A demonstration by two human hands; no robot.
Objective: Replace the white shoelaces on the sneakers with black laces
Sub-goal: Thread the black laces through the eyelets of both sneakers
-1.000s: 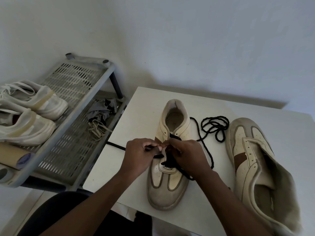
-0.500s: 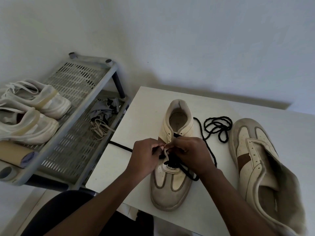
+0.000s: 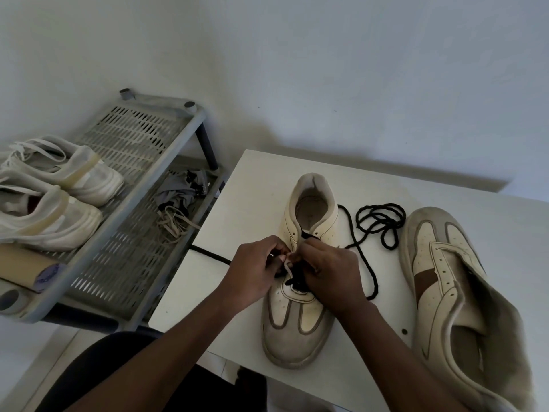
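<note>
Lacing under way on a white table (image 3: 237, 203): a cream sneaker (image 3: 297, 322) stands with its toe toward the wearer, and both hands meet over its eyelet rows.

Left hand (image 3: 255, 272): fingers curled, pinching the black lace (image 3: 297, 283). One strand of the lace enters the fist from the left after crossing the table edge.

Right hand (image 3: 329, 272): fingers curled onto the same lace at the tongue. The pinch point itself is covered by the knuckles.

The two hands hide most of the lacing, so the threaded eyelets cannot be counted. A small pale loop between the fingertips is too small to identify.

The lace's slack runs to the right of the shoe and gathers in a loose coil by the heel, just beside the second sneaker (image 3: 445, 278). Whether coil and shoe touch cannot be told. That sneaker lies unlaced, toe pointing away and tongue flopped open, its heel cut off at the lower right corner.

On the grey slatted rack (image 3: 133, 233) at left, two white shoes (image 3: 59, 185) are cut by the frame edge. Pale laces (image 3: 175, 221) and a grey cloth (image 3: 181, 191) lie on the lower shelf. A cardboard tube (image 3: 17, 266) carries a round purple sticker (image 3: 49, 276) whose print is illegible. Nothing on the shoes is legible as a brand.
</note>
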